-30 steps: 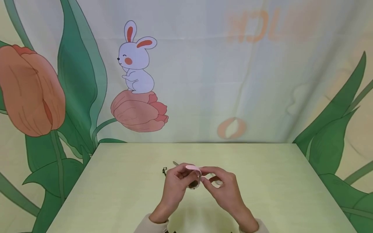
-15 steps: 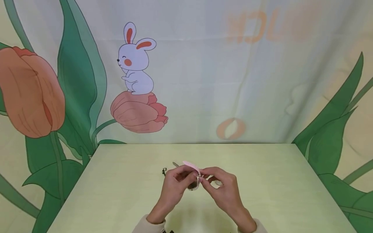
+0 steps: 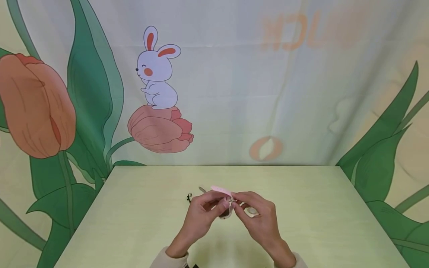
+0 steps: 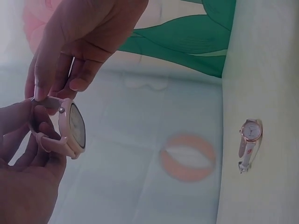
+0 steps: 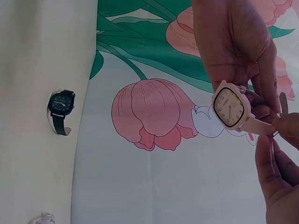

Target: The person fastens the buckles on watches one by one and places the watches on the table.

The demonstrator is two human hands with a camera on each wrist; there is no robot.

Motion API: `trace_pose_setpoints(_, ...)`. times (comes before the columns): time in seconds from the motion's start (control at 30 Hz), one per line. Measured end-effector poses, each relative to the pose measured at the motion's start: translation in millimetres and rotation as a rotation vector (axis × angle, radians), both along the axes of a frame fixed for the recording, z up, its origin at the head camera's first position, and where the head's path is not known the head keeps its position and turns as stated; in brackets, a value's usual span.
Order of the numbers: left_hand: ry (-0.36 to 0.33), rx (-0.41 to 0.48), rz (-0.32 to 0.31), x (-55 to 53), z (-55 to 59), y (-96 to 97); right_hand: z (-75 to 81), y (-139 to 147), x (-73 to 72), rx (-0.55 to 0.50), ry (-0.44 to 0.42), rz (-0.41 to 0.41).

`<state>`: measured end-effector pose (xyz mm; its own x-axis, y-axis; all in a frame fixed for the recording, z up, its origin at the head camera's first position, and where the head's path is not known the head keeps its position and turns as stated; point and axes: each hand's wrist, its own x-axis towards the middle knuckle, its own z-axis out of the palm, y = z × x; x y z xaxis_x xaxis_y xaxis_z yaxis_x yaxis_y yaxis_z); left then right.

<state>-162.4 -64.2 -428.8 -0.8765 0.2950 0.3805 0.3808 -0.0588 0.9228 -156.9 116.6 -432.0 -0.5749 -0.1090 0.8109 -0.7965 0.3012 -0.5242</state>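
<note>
Both hands hold a pink wristwatch [image 5: 229, 108] above the table, its squarish pale dial facing out in the right wrist view. My left hand [image 3: 201, 216] grips it by the strap. At the buckle, my right hand [image 3: 259, 216] pinches the band between thumb and index finger. In the head view, the pink strap [image 3: 220, 190] sticks out above the fingertips, its holes showing. The left wrist view has the strap bent into a loop behind the watch case [image 4: 75, 126]; fingers hide much of the buckle.
Beyond my left hand lies a black square watch [image 5: 61, 103] on the table [image 3: 151, 223]. A white-strapped watch with a rose-gold case [image 4: 251, 130] lies on the right side, partly behind my right hand in the head view. A printed curtain [image 3: 221, 93] hangs behind the table.
The pink strap's free end has risen and tilted up to the left between the hands. My right fingertips have shifted slightly right at the buckle; both hands keep their hold.
</note>
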Motion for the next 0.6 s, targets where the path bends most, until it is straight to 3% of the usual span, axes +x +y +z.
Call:
trace_pose_setpoints(0.1,-0.006,-0.025,0.032,0.8,-0.1,0.6,0.5,1.4,0.2,0.008,-0.005,-0.003)
trace_pose_setpoints(0.33,-0.110,-0.072,0.091,2.0,1.7,0.7,-0.9,2.6,-0.5,-0.011,-0.043,0.036)
trace_pose_setpoints(0.43,-0.116,-0.070,0.091,1.5,1.4,0.0,0.0,2.3,-0.2,-0.018,-0.042,0.046)
trace_pose_setpoints(0.6,-0.110,-0.054,0.023,2.2,1.8,-2.6,2.2,1.3,1.1,-0.034,-0.033,0.067)
